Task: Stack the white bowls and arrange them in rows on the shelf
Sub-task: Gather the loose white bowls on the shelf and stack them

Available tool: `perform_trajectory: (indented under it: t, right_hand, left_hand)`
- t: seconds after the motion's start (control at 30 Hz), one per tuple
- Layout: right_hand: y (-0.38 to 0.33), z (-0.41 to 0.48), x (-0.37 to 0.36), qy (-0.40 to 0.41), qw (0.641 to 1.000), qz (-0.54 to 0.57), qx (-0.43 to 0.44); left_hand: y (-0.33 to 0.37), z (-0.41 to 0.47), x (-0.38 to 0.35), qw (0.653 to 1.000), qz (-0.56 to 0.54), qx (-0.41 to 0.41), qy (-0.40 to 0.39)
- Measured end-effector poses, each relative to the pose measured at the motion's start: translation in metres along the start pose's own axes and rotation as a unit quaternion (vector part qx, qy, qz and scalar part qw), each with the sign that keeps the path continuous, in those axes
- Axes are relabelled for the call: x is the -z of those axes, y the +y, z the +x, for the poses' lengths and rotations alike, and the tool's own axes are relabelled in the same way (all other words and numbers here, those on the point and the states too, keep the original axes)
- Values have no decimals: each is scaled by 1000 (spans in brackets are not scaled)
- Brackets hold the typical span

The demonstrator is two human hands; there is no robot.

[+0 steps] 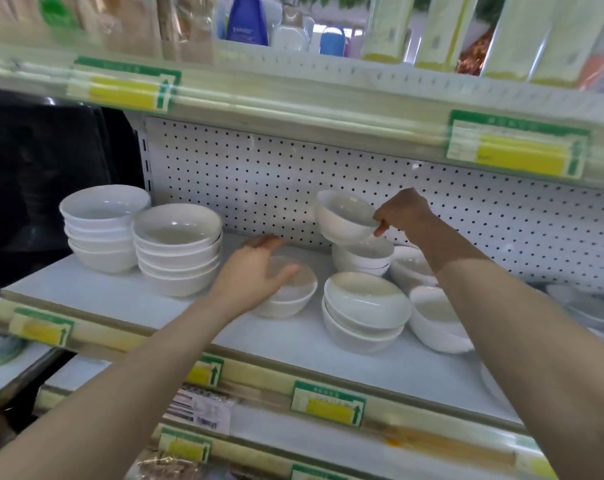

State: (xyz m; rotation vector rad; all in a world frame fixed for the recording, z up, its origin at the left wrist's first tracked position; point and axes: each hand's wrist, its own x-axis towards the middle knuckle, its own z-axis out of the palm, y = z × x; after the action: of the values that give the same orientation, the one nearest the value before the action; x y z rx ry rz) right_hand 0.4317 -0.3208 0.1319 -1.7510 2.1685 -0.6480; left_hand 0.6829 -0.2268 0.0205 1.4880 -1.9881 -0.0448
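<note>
Two neat stacks of white bowls stand at the shelf's left: a rear stack (101,228) and a front stack (178,249). My left hand (255,271) rests with spread fingers over a single white bowl (288,294) on the shelf (103,292). My right hand (402,213) pinches the rim of a tilted white bowl (345,218), held in the air just above a short stack (361,259) near the pegboard. A low stack (363,311) and more loose bowls (435,320) sit at the right.
A white pegboard (293,174) backs the shelf. The upper shelf (293,109) with yellow-green price tags hangs close overhead. Dark goods (44,168) fill the bay to the left. Packaged goods (200,408) lie on the lower shelf.
</note>
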Motion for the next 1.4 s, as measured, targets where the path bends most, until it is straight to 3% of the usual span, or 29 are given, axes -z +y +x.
perform_trajectory:
  t: [0.13, 0.37, 0.87, 1.2, 1.3, 1.4]
  right_hand:
    - [28, 12, 24, 62, 998, 15, -5]
    - [63, 36, 22, 47, 998, -2, -29]
    - [70, 53, -19, -37, 998, 16, 39]
    - [77, 64, -20, -19, 995, 34, 92]
    - [90, 72, -9, -24, 996, 51, 70]
    - [117, 84, 3, 46, 997, -38, 47]
  left_hand:
    - [27, 46, -10, 994, 53, 25, -94]
    - [53, 90, -51, 968, 99, -7, -229]
    - [53, 92, -66, 973, 97, 19, -207]
    - [51, 89, -69, 978, 93, 23, -185]
    - [50, 89, -68, 981, 87, 33, -170]
    - [49, 90, -67, 992, 51, 34, -111]
